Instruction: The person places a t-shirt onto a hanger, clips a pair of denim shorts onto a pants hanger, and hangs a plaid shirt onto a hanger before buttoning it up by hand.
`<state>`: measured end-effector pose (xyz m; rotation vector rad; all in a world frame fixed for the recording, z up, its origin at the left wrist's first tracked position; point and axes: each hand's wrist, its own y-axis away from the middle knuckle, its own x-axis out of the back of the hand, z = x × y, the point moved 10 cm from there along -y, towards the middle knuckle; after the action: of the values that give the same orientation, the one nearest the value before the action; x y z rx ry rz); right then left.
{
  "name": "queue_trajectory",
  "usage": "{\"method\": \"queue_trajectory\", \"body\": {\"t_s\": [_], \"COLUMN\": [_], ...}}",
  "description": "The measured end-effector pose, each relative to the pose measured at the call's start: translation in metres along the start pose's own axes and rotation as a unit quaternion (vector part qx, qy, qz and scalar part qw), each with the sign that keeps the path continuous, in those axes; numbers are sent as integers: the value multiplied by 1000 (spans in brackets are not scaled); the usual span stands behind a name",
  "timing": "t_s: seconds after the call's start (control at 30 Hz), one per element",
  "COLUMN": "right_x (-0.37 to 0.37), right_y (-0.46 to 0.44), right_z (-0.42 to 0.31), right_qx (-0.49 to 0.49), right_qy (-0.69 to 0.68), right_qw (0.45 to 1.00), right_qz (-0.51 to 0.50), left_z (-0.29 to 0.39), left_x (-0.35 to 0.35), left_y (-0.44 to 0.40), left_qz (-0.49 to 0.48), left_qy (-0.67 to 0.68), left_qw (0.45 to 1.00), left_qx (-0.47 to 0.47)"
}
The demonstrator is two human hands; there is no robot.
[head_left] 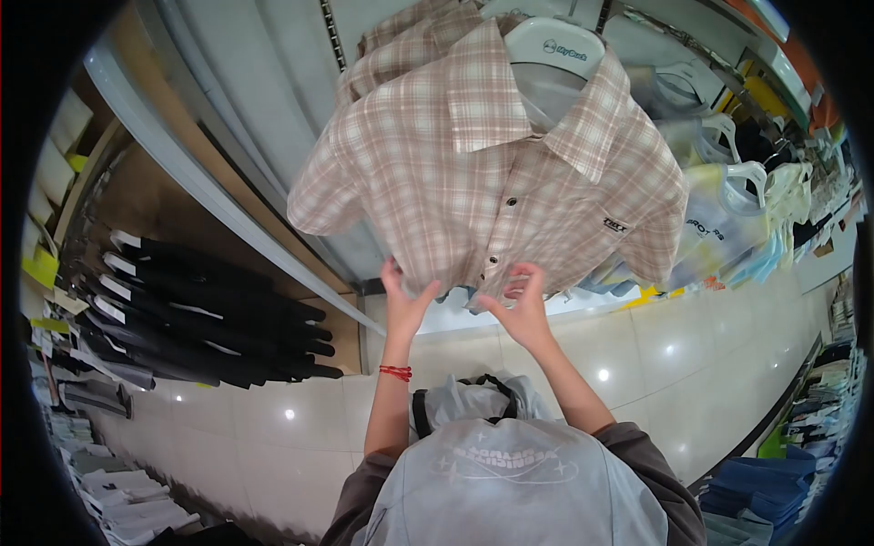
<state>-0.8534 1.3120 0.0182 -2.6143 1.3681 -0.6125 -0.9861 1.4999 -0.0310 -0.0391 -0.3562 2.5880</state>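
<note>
A pink-and-white plaid short-sleeved shirt point(401, 182) hangs facing me on a white hanger point(557, 45), with dark snap buttons down its front and small dark lettering on one side. My left hand point(410, 303) is at the lower left of the shirt, its thumb in front and its fingers partly hidden by the cloth; it holds the hem. By the button placket, my right hand point(519, 309) grips the bottom edge between thumb and curled fingers. A red bracelet point(395, 372) circles my left wrist.
More plaid shirts hang behind. Light printed shirts point(719, 218) on white hangers fill the rack at right. Black garments point(200, 309) hang in a wooden bay at left, beyond a pale upright panel edge point(228, 196). Folded jeans point(760, 482) lie at lower right, above the tiled floor point(282, 437).
</note>
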Motion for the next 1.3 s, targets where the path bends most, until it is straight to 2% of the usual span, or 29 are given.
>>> {"method": "queue_trajectory", "body": {"t_s": [0.03, 0.1, 0.13, 0.2, 0.3, 0.4, 0.5, 0.6, 0.67, 0.73, 0.87, 0.93, 0.97, 1.07, 1.13, 1.17, 1.23, 1.3], "right_x": [1, 2, 8, 27, 55, 61, 37, 9, -7, -20, -17, -14, -14, -17, -21, -23, -25, -25], "right_y": [-5, -15, -20, -28, -36, -28, -2, 27, 39, 44, 25, 15, 10, 3, -1, 0, 0, 2], "right_z": [-1, -3, 3, 18, 36, 56, 100, 140, 143, 136, 87, 64, 58, 55, 65, 75, 83, 93], "right_qx": [22, 67, 57, 34, 28, 26, -68, -96, -117, -162, -80, -4, 4, 15, 7, -25, -86, -124], "right_qy": [34, 101, 93, 77, 125, 98, 19, -18, -65, -114, -43, 12, 21, 32, 17, -34, -132, -133], "right_qw": [999, 989, 988, 985, 979, 982, 994, 994, 991, 980, 996, 1000, 999, 998, 999, 998, 987, 983], "right_qz": [29, 87, 110, 153, 158, 158, 87, 43, 11, -21, -15, 13, 30, 58, 50, 40, 20, -21], "left_z": [-3, -19, -31, -48, -48, -50, -73, -111, -147, -142, -107, -82, -69, 0, 3, 5, -8, -20], "left_x": [-9, -19, -22, -5, 17, 28, 31, 24, 15, -4, -48, -56, -58, -68, -83, -89, -96, -103], "left_y": [-5, -4, 0, 3, 10, 18, 26, 44, 57, 68, 79, 63, 56, 33, 28, 27, 26, 27], "left_qz": [-37, -92, -118, -59, -17, -23, -29, -49, -74, -124, -266, -215, -189, -161, -174, -180, -177, -190], "left_qy": [42, 3, -17, 7, 14, -4, -13, 9, 39, 41, 19, 28, 33, -72, -77, -78, -36, 6], "left_qw": [998, 995, 992, 998, 999, 999, 998, 993, 985, 972, 930, 966, 978, 982, 978, 976, 982, 982], "left_qx": [7, 35, 49, 26, 35, 41, 56, 105, 153, 197, 252, 138, 80, -67, -85, -95, -56, 5]}}
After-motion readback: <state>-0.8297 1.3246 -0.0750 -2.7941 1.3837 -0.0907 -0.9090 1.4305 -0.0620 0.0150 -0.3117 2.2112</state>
